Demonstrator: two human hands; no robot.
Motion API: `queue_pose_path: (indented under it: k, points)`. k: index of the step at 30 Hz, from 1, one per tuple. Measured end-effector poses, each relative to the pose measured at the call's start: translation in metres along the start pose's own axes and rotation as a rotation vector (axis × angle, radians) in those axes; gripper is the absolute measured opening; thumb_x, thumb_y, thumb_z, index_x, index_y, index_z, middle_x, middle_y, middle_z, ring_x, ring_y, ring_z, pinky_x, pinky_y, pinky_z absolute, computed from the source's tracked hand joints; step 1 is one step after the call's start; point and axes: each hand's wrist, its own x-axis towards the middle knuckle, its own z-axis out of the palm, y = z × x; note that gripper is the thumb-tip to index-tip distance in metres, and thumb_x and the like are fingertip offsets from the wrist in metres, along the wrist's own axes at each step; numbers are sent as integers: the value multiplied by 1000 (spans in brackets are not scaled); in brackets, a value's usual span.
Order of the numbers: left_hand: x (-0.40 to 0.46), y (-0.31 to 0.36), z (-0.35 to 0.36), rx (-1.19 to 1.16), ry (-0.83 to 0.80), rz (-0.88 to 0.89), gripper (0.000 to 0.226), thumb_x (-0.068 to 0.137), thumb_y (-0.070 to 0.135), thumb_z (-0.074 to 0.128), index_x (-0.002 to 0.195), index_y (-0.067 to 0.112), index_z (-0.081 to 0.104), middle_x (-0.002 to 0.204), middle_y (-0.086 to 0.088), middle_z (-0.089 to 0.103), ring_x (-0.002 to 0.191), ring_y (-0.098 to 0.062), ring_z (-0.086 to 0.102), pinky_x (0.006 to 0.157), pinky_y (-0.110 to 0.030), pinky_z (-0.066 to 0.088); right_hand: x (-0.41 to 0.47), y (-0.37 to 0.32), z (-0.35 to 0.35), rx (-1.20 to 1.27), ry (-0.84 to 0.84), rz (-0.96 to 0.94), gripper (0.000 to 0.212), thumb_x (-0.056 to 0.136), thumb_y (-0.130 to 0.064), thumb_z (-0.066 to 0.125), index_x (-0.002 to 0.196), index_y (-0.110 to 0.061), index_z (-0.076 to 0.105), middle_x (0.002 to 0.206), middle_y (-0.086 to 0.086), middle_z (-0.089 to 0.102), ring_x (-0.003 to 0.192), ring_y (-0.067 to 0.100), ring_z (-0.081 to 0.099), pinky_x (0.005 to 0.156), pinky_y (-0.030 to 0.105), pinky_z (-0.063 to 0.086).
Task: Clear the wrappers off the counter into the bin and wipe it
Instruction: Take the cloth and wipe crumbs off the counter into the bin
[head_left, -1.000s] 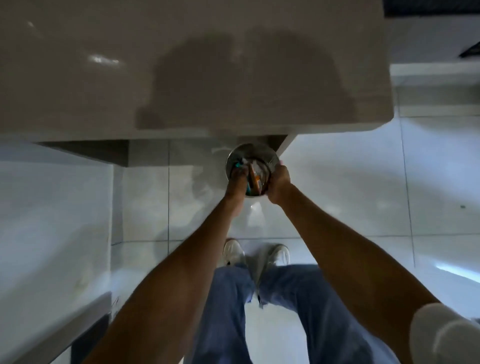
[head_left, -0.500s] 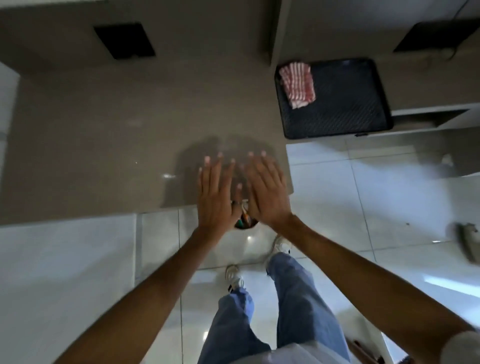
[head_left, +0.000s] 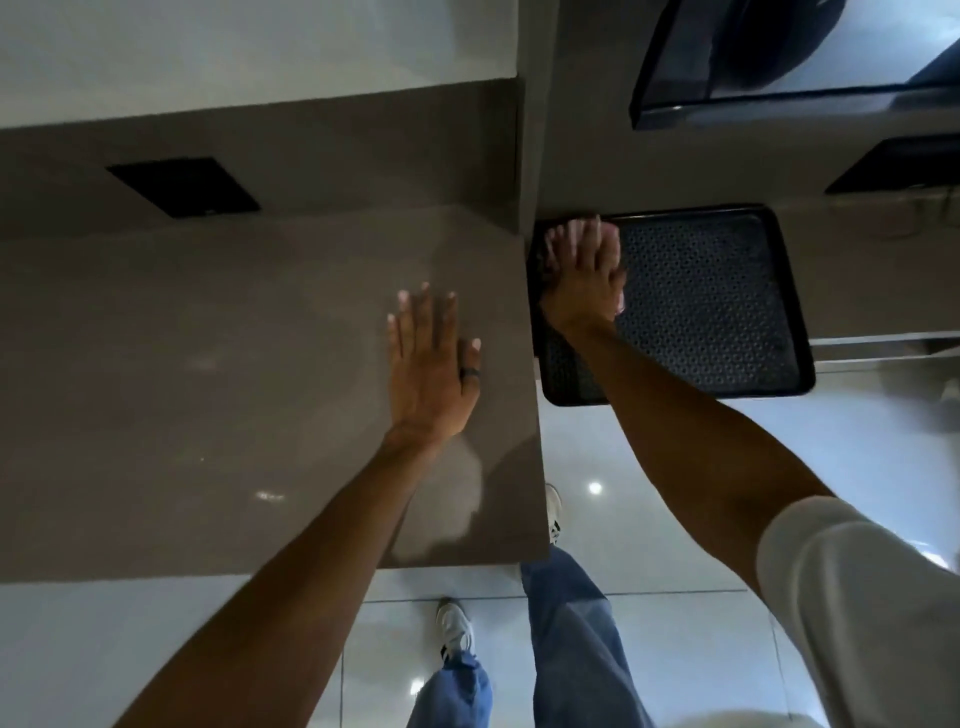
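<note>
The brown counter (head_left: 234, 389) shows no wrappers; the left hand (head_left: 431, 374) hovers flat, empty, near its right edge; the right hand (head_left: 582, 275) spreads over the cloth (head_left: 620, 306) at the black tray (head_left: 727, 312)'s left edge, grip unclear; pinching it fully before lifting would serve best.

The bare left hand (head_left: 428, 374) is spread flat, palm down, fingers straight, a dark ring on the thumb. The bare right hand (head_left: 584, 275) reaches further forward, blurred, fingers extended; its grip cannot be judged. Both forearms are outstretched.
</note>
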Motion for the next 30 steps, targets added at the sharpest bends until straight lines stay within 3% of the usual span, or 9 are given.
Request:
queue_pose_path:
  k: [5,9,12,15,18,22,25,28,30]
  points:
    - [-11,-14,-9,11,-29,-31,62,109,38,40,164,8,34,173,-20,25,162,-42,15,133,-55,17,-11,-9,-10,76,77,75,70,100,-19,48,165,-16,22,172,16,19,144,51,35,114,58,35]
    - [-34,-29,-31,10,30,-95,61,108,34,41,162,5,37,171,-22,28,160,-46,19,132,-54,15,-98,-52,-32,90,256,-66,68,93,-13,48,160,-15,35,167,14,34,123,45,52,98,50,40]
    - [-68,-48,-47,-1,51,-111,63,109,36,37,164,7,32,174,-20,22,162,-43,13,133,-50,5,-186,-87,-25,119,244,-173,75,85,-22,40,160,-15,34,157,17,44,118,37,46,94,47,38]
    - [-111,-65,-55,-25,50,-99,63,109,36,39,165,8,29,174,-19,20,162,-43,12,133,-51,5,-252,-102,4,50,51,-205,71,95,-32,27,164,-16,20,166,17,30,141,39,38,107,52,42]
    - [-166,-83,-55,-36,33,-67,62,108,35,39,163,6,35,172,-22,26,161,-45,18,132,-58,16,-287,-104,29,-6,-42,-180,68,107,-50,22,167,-22,7,175,9,3,162,36,4,127,61,16]
    - [-241,-104,-45,-58,18,-22,61,110,37,35,164,8,33,173,-21,24,162,-42,17,132,-56,18,-335,-111,43,1,176,-218,64,108,-50,21,165,-21,20,173,11,15,162,33,9,130,55,-4]
    - [-301,-116,-24,-111,9,14,59,109,35,42,162,9,37,172,-20,26,162,-39,19,132,-54,22,-395,-103,75,4,242,-416,59,105,-38,36,160,-18,31,172,13,20,161,33,14,131,56,5]
    - [-354,-125,9,-171,-43,23,55,104,27,54,155,7,47,166,-21,39,157,-38,31,128,-54,32,-446,-83,122,-49,96,-484,54,100,-32,47,152,-17,42,168,13,31,159,35,24,129,58,19]
    - [-377,-128,36,-187,-158,2,55,105,31,52,155,8,49,167,-19,40,157,-36,33,127,-53,34,-460,-68,156,-36,-63,-405,55,103,-33,47,156,-19,40,169,12,31,159,34,24,129,55,21]
